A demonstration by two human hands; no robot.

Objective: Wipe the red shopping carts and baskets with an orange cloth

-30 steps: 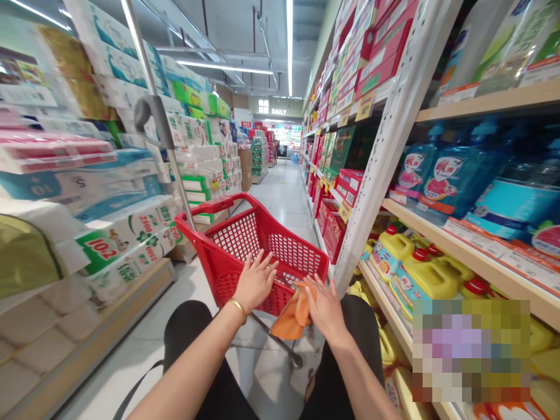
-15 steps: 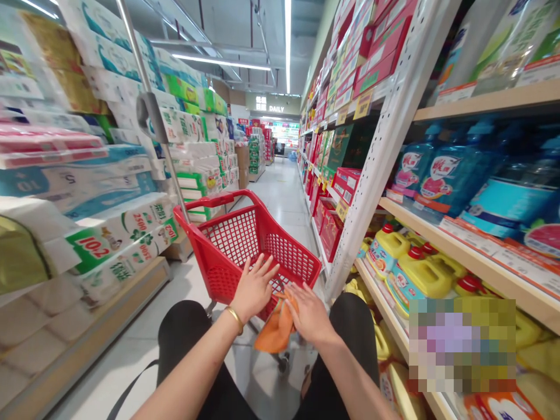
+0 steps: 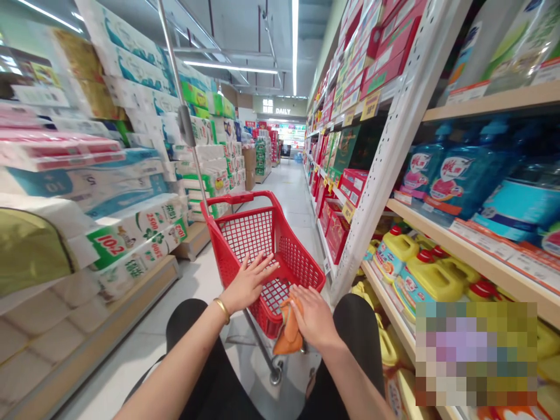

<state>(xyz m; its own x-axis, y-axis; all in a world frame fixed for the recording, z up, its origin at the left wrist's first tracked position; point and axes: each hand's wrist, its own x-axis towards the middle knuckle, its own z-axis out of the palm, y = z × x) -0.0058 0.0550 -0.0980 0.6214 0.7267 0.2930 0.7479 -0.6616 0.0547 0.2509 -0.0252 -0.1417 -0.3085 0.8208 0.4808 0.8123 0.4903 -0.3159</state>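
Note:
A red plastic shopping cart (image 3: 221,252) with perforated walls stands in front of my knees. My left hand (image 3: 250,284), with a gold bangle at its wrist, is open with fingers spread over the cart's near left side; whether it touches the rim I cannot tell. My right hand (image 3: 315,318) is closed on an orange cloth (image 3: 289,333) at the cart's near right corner. The cloth hangs down below the fingers, and its upper part is partly hidden by them. Inside the cart, the visible basket floor (image 3: 276,294) is a red grid.
Toilet paper packs (image 3: 140,233) are stacked along the left on a low platform (image 3: 144,286). Close on the right, a shelf upright (image 3: 385,146) and shelves hold blue pump bottles (image 3: 459,175) and yellow jugs (image 3: 431,280). Red boxes (image 3: 336,236) line the shelving beyond. The aisle floor (image 3: 284,195) runs ahead.
My left hand has shifted left, farther from the right one. The right hand and orange cloth have moved slightly right. The cart now sits a little farther right and at a different angle.

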